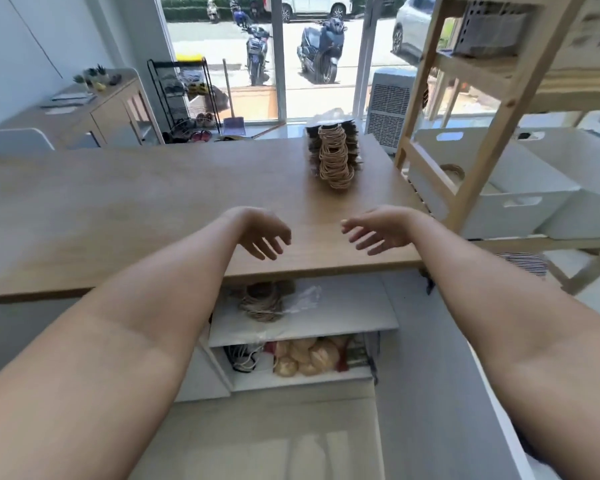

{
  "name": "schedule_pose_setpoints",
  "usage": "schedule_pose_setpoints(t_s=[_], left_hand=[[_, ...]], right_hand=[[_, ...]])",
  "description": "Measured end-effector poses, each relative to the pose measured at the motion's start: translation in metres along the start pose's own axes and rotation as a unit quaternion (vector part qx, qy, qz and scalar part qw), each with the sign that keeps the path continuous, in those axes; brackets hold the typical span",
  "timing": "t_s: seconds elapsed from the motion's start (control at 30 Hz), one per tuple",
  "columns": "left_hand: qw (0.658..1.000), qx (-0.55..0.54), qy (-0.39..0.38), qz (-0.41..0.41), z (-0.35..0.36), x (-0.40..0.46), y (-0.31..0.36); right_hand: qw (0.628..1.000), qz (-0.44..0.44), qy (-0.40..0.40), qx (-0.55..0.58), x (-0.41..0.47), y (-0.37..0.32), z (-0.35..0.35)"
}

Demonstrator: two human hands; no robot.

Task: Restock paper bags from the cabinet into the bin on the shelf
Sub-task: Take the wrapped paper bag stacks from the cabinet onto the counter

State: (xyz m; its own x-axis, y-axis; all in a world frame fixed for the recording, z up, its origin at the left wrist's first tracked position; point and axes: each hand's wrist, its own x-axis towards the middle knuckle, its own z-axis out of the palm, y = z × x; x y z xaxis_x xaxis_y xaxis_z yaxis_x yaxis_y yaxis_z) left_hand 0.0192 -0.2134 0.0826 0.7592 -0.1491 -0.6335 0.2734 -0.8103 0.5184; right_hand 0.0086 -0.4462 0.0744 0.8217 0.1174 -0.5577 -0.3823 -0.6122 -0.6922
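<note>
Beneath the fingers runs the wooden counter [153,202], its cabinet [302,327] open below. Beyond the fingertips stands a stack of paper bags [335,150], staged near the shelf's white bin [499,202]. Left hand [262,233] and right hand [374,232] hover apart, fingers loosely spread, empty, probably reaching for it.

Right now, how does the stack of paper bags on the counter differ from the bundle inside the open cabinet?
The stack on the counter stands tall in full light, its twine handles facing the camera. The bundle in the cabinet is lower, lies on the upper shelf in shadow under the counter's edge, beside clear plastic wrap. Both are brown with tan twine handles, and neither hand touches them.
</note>
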Motion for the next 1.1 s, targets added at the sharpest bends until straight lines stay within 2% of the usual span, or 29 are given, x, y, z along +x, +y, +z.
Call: schedule_pose_setpoints(t_s=[0.1,0.17,0.33,0.43,0.57,0.67,0.77,0.9,1.03,1.1], left_hand=[[0.992,0.075,-0.076,-0.068,0.027,-0.010,-0.039],[0.985,0.107,-0.094,-0.101,0.041,-0.006,-0.065],[0.989,0.110,0.001,-0.103,0.078,0.016,-0.137],[0.990,0.057,0.055,-0.115,0.102,0.035,-0.180],[0.977,-0.037,0.185,-0.094,0.122,0.079,-0.232],[0.939,-0.127,0.315,-0.047,0.133,0.116,-0.252],[0.916,-0.147,0.373,-0.026,0.135,0.154,-0.263],[0.906,-0.167,0.384,-0.064,0.117,0.207,-0.270],[0.905,-0.244,0.335,-0.093,0.097,0.262,-0.283],[0.905,-0.267,0.320,-0.084,0.094,0.280,-0.287]], right_hand=[[0.994,0.061,-0.069,-0.058,-0.008,0.025,0.035],[0.988,0.084,-0.094,-0.091,-0.003,0.040,0.056],[0.981,0.130,-0.088,-0.114,0.019,0.078,0.115],[0.989,0.125,-0.042,-0.061,0.040,0.103,0.151],[0.991,0.035,0.110,0.070,0.089,0.129,0.203],[0.976,-0.035,0.208,0.064,0.129,0.132,0.228],[0.965,-0.063,0.255,0.003,0.168,0.122,0.241],[0.944,-0.010,0.310,-0.110,0.216,0.109,0.247],[0.931,0.061,0.276,-0.231,0.255,0.114,0.256],[0.952,0.045,0.238,-0.189,0.273,0.115,0.262]])
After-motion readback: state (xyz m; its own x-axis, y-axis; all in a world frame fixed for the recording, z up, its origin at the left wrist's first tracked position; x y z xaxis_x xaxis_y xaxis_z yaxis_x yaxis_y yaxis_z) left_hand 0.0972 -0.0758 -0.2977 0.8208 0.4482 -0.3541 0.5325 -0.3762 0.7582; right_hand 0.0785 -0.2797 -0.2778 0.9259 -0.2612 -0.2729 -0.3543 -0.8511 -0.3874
